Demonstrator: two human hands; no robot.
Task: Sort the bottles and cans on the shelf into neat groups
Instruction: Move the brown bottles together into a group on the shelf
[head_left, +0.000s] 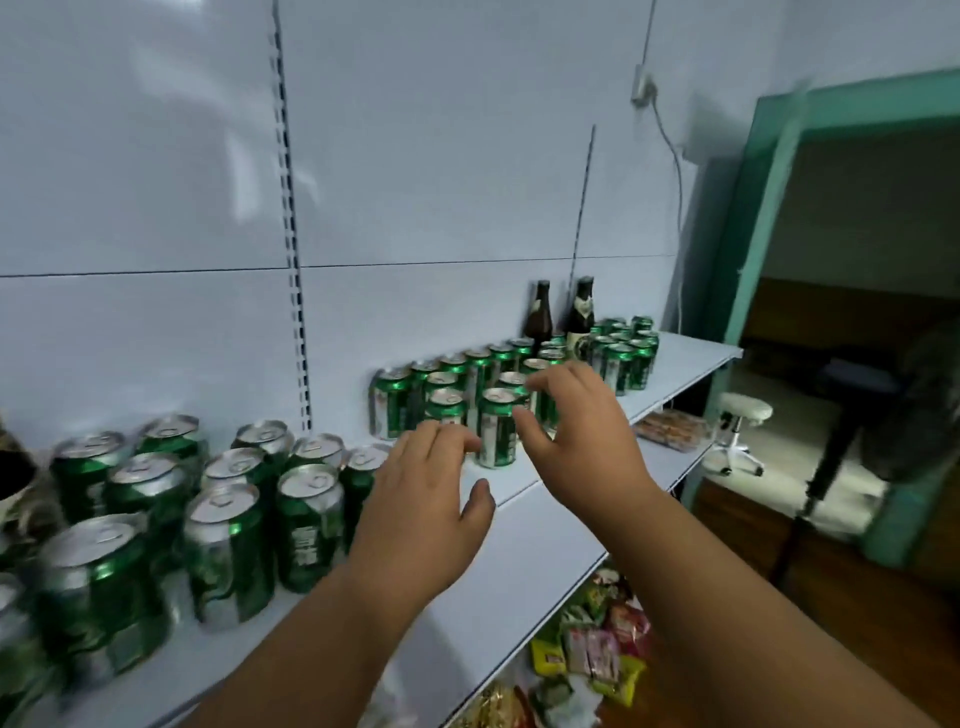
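Observation:
Several green cans stand on the white shelf (550, 514) in three clusters: a near left cluster (228, 525), a middle cluster (452, 384) and a far right cluster (623, 348). Two dark brown bottles (537, 312) stand at the back between the middle and far clusters. One can (496, 431) stands at the front of the middle cluster. My left hand (421, 499) hovers just left of it, fingers loosely curled, holding nothing. My right hand (576, 431) is just right of it, thumb and fingers spread apart, empty.
A dark bottle (13, 478) shows at the far left edge. Snack packets (597, 644) fill the shelf below. A slotted upright (291, 234) runs up the back panel. To the right are a green door frame (753, 249), a white stool (737, 431) and a fan (914, 415).

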